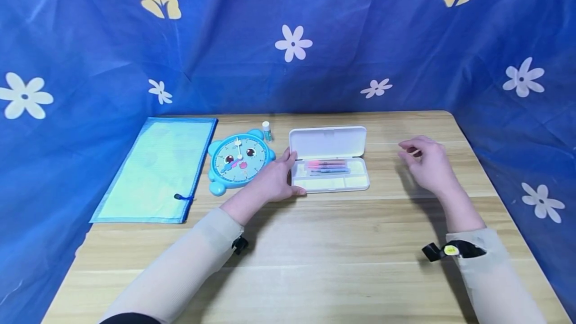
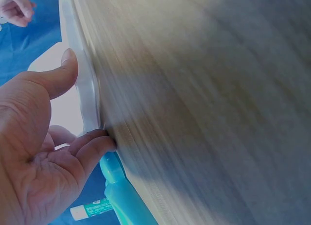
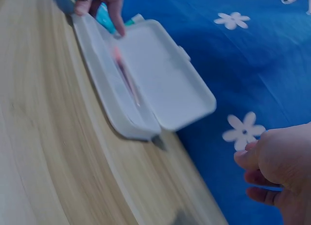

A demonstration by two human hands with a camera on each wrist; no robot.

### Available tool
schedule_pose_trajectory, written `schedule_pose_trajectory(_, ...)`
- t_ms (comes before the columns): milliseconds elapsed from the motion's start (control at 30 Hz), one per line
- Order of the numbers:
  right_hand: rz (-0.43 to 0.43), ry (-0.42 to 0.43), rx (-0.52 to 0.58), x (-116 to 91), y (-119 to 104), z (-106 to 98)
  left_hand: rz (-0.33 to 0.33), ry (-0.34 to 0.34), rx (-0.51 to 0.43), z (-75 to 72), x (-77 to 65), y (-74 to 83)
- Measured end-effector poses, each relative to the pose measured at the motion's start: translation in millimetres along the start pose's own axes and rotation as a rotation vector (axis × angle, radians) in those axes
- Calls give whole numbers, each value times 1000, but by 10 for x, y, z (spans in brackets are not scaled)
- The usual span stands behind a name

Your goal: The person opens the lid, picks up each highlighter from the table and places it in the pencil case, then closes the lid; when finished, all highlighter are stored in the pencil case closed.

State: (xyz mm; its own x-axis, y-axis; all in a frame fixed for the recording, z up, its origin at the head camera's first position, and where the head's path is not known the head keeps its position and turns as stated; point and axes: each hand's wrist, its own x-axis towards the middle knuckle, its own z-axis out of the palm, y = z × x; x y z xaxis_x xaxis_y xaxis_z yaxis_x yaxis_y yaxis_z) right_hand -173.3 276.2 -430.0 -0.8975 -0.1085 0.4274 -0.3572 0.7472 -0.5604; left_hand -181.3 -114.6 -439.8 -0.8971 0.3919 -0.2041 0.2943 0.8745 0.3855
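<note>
A white pencil case [image 1: 321, 184] lies on the table with its lid [image 1: 328, 142] raised. Several pink and blue pens [image 1: 330, 166] sit in its back compartment. My left hand [image 1: 275, 183] holds the case by its left end, thumb at the front edge and fingers toward the back. In the left wrist view, the thumb [image 2: 65, 77] is against the case's side. To the right of the case, my right hand [image 1: 429, 164] is raised over the table with loosely curled fingers and nothing in them; the right wrist view shows this hand [image 3: 284, 162] apart from the case.
A blue toy clock [image 1: 238, 164] with a cartoon face stands just left of the left hand. Behind it is a small white-capped glue stick [image 1: 267, 134]. A light-blue zip pouch [image 1: 153, 174] lies at the table's left. Blue flowered cloth [image 1: 333, 74] hangs behind the table [image 1: 324, 264].
</note>
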Motion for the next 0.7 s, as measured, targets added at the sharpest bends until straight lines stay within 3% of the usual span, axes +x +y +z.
schedule_pose_trajectory(200, 112, 26, 7, -95, 186, -197, -1, -1, 2, -2, -4, 1)
schedule_pose_trajectory(367, 214, -10, -27, -152, 336, -296, 1, 3, -2, -10, -10, 1)
schedule_pose_trajectory(700, 282, -34, -144, -267, 594, -191, -14, 3, -4, 2, -18, 4)
